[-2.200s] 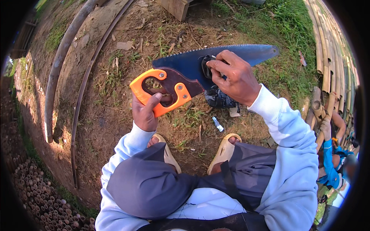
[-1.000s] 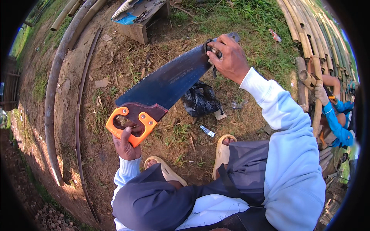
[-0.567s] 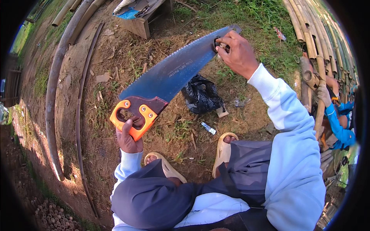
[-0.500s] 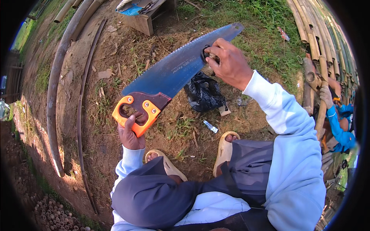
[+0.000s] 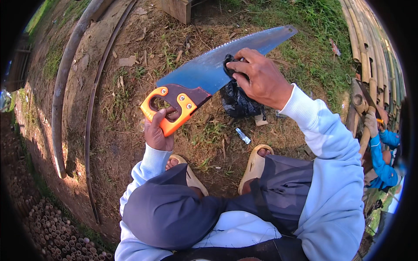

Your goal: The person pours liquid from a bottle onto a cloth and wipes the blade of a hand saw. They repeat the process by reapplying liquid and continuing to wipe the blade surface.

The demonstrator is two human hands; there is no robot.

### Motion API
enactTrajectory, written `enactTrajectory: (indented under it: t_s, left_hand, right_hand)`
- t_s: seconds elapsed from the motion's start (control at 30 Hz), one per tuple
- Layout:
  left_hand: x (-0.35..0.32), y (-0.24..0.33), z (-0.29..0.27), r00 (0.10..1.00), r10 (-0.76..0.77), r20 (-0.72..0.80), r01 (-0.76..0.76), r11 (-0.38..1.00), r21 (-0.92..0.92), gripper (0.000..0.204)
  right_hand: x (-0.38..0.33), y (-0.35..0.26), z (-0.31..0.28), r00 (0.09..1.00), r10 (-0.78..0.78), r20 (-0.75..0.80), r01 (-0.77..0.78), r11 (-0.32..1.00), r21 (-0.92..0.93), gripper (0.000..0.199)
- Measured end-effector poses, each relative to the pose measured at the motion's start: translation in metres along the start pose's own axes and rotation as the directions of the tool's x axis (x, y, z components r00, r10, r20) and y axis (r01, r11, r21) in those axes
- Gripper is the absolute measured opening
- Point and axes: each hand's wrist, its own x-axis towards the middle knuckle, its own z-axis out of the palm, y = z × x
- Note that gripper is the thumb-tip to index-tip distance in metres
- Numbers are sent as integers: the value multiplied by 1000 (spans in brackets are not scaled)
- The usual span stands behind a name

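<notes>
A handsaw point(image 5: 198, 68) with a bluish blade and an orange and dark handle is held up before me, its toothed edge facing away and its tip toward the far right. My left hand point(image 5: 158, 135) is closed round the handle, thumb on the near side. Pinched in the fingers of my right hand point(image 5: 266, 80) is a small black crumpled wad point(image 5: 228, 65), pressed on the flat of the blade; its material I cannot make out. Below the blade, a crumpled black plastic bag point(image 5: 238, 104) lies on the ground, partly hidden by the saw and right hand.
A silvery wrapper point(image 5: 243, 135) lies beyond my sandalled feet. Long poles point(image 5: 65, 87) lie at the left, cut bamboo pieces point(image 5: 61, 232) at the lower left. Stacked bamboo point(image 5: 376, 48) fills the right, where another person's gloved hand point(image 5: 371, 123) grips a pole near a saw.
The saw and both hands have shifted slightly right in view. The right hand with the black wad sits closer to the handle along the blade.
</notes>
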Motion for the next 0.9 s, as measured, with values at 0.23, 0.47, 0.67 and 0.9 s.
enactTrajectory:
  t_s: [0.23, 0.47, 0.67, 0.9]
  left_hand:
    - [0, 3, 0, 999, -36, 1, 36, 999, -8, 40]
    - [-1, 3, 0, 999, -31, -8, 31, 999, -18, 35]
    - [-2, 9, 8, 998, -68, 2, 68, 997, -35, 30]
    - [-5, 16, 2, 999, -42, -20, 42, 999, -10, 34]
  right_hand:
    - [-3, -14, 17, 959, -272, 82, 269, 962, 36, 33]
    - [-1, 0, 6, 978, -169, 121, 180, 980, -88, 36]
    - [-2, -18, 26, 885, -466, 9, 461, 872, -163, 39]
    - [-16, 39, -4, 898, -438, -39, 388, 831, -399, 33]
